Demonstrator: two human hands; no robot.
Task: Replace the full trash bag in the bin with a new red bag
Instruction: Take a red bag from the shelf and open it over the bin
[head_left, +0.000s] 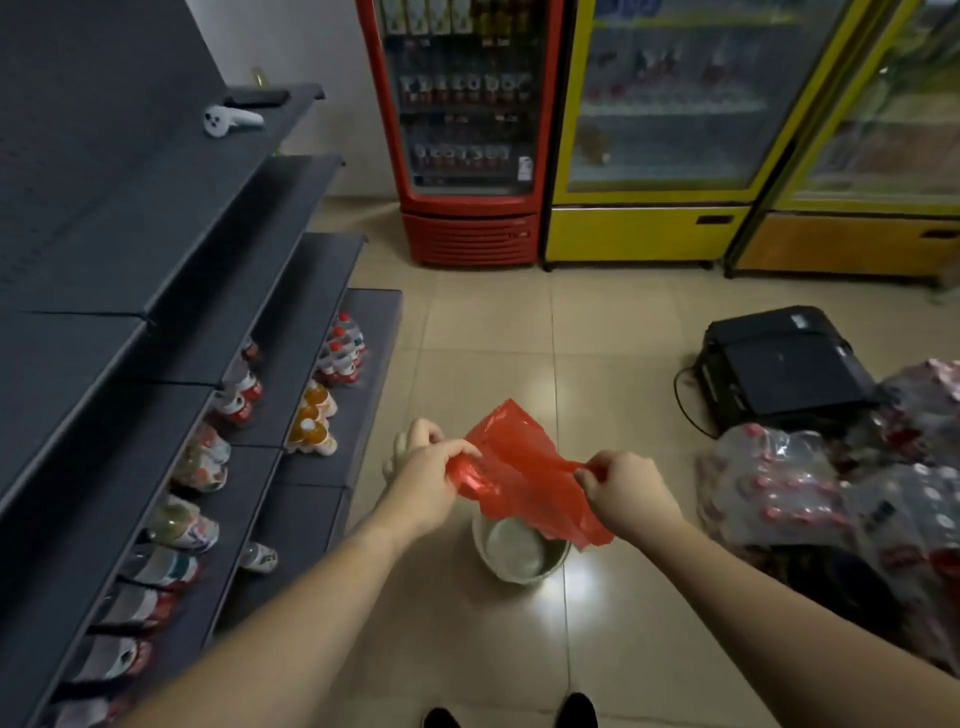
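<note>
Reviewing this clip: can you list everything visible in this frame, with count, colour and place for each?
Thin red plastic bag: one, red, stretched between both hands above the bin.
Small round grey bin: one, grey, on the floor, no liner inside.
Dark metal shelving unit: one, dark grey, left side.
Bottled drinks on shelves: many, mixed colours, lower shelves.
White handheld controller: one, white, top shelf.
Red drinks fridge: one, back wall.
Yellow drinks fridges: two, right of the red one.
Black bag: one, floor, right.
Shrink-wrapped bottle packs: several, far right.
Black shoes: two, bottom edge.
Left hand: gripping the bag.
Right hand: gripping the bag.
</note>
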